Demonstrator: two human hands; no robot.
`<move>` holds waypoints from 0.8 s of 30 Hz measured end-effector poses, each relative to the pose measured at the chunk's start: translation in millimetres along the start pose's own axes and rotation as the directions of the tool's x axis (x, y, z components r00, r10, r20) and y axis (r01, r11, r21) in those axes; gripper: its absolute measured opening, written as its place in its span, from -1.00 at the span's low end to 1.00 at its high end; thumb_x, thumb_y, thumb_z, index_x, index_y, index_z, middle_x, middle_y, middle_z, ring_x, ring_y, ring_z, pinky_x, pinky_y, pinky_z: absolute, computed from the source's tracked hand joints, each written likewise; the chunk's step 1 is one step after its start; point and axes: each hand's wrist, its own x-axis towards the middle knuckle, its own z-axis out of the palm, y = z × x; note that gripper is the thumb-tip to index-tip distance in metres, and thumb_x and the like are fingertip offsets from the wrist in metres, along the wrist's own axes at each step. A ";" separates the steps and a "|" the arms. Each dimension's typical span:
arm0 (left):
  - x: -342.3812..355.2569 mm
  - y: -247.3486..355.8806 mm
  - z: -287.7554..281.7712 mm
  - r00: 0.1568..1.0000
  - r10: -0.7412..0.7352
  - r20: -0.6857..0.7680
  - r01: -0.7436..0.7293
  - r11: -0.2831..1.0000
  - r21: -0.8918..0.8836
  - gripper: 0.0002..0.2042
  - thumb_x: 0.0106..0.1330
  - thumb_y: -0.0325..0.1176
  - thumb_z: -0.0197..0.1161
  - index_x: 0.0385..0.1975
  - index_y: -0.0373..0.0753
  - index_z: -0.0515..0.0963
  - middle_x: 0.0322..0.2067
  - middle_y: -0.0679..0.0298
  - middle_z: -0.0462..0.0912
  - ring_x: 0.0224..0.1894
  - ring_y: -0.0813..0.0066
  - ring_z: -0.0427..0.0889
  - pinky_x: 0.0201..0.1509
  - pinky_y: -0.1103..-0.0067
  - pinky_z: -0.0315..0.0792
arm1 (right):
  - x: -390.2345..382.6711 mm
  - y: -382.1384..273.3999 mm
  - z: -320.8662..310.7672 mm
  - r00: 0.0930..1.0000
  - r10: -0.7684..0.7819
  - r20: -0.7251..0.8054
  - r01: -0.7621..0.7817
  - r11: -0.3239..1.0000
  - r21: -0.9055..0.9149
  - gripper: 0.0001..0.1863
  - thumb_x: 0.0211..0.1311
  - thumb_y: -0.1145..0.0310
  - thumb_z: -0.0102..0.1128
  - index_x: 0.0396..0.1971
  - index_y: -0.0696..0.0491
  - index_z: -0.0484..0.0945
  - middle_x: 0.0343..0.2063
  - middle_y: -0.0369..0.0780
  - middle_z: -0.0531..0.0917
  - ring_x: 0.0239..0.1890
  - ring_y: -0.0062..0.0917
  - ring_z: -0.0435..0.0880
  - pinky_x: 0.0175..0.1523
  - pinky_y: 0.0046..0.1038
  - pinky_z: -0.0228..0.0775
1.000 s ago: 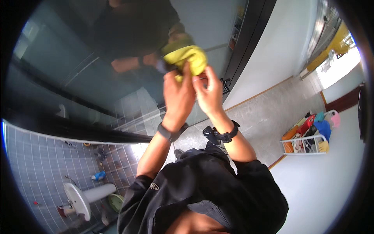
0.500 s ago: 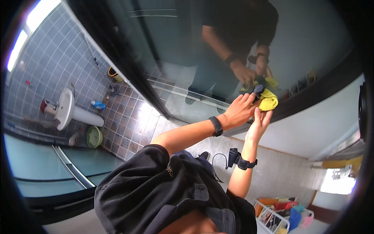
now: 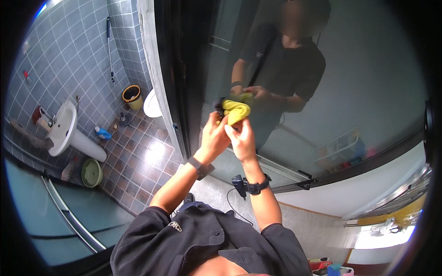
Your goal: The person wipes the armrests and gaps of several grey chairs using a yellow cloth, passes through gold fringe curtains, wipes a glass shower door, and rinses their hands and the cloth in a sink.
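Both hands are together in front of a dark, reflective glass door (image 3: 294,133). Between them is a bunched yellow cloth (image 3: 237,112) with a dark grey part at its left side. My left hand (image 3: 214,137) is closed on the cloth from the left and below, fingers bent up toward the grey part. With thumb and fingers, my right hand (image 3: 242,140) grips the yellow part from below. The cloth is close to the glass, but I cannot tell whether it touches. My reflection shows in the pane. Dark straps circle both wrists, and a cable hangs by the right one.
To the left is a tiled bathroom with a white pedestal sink (image 3: 64,129), a green basin (image 3: 91,173), a blue bottle (image 3: 102,133), a bucket (image 3: 133,97) and a toilet (image 3: 152,105). A black door handle (image 3: 305,179) sits low on the right. Colourful items stand at the lower right.
Both hands and the cloth have moved left across the front of the glass, away from the door's right edge. The view has shifted, showing the toilet and more of my reflection.
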 end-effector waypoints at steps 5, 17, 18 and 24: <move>-7.6 -50.8 -40.0 0.964 -0.244 0.110 0.249 0.968 -0.036 -0.66 0.07 -0.55 0.19 -0.10 -0.27 0.47 -0.22 0.00 0.40 -0.32 -0.02 0.56 -0.29 0.33 0.53 | 38.2 10.7 68.6 0.995 0.056 -0.083 -0.082 0.935 -0.346 -0.64 0.16 0.21 0.28 -0.28 0.22 0.48 -0.40 0.00 0.68 -0.32 -0.19 0.71 -0.22 -0.30 0.52; 60.4 -40.3 -154.3 0.932 -0.178 0.317 0.266 0.928 -0.261 -0.67 0.08 -0.59 0.21 -0.10 -0.34 0.54 -0.28 0.09 0.64 -0.33 0.29 0.65 -0.22 0.52 0.49 | 47.8 6.9 77.8 0.983 0.177 0.053 -0.178 0.984 0.020 -0.76 0.34 0.29 0.07 -0.32 0.17 0.56 -0.52 -0.35 0.59 -0.51 -0.75 0.50 -0.40 -0.60 0.36; 70.6 -28.4 -162.1 0.958 -0.122 0.259 0.209 0.915 -0.344 -0.64 0.06 -0.66 0.19 -0.08 -0.35 0.53 -0.27 0.11 0.64 -0.32 0.34 0.64 -0.22 0.55 0.48 | 46.3 5.5 75.8 0.994 0.096 0.043 -0.101 0.988 0.113 -0.76 0.34 0.29 0.07 -0.30 0.19 0.55 -0.48 -0.34 0.60 -0.45 -0.74 0.50 -0.32 -0.64 0.34; 93.5 37.7 -224.5 0.979 0.185 -0.091 -0.157 0.388 -0.908 -0.54 0.26 -0.46 0.11 0.20 -0.08 0.36 -0.43 0.15 0.51 -0.66 0.43 0.45 -0.64 0.52 0.44 | 39.0 -41.7 72.6 0.981 0.102 0.166 -0.138 0.965 0.225 -0.74 0.35 0.26 0.08 -0.27 0.19 0.53 -0.42 -0.32 0.60 -0.37 -0.72 0.50 -0.20 -0.65 0.34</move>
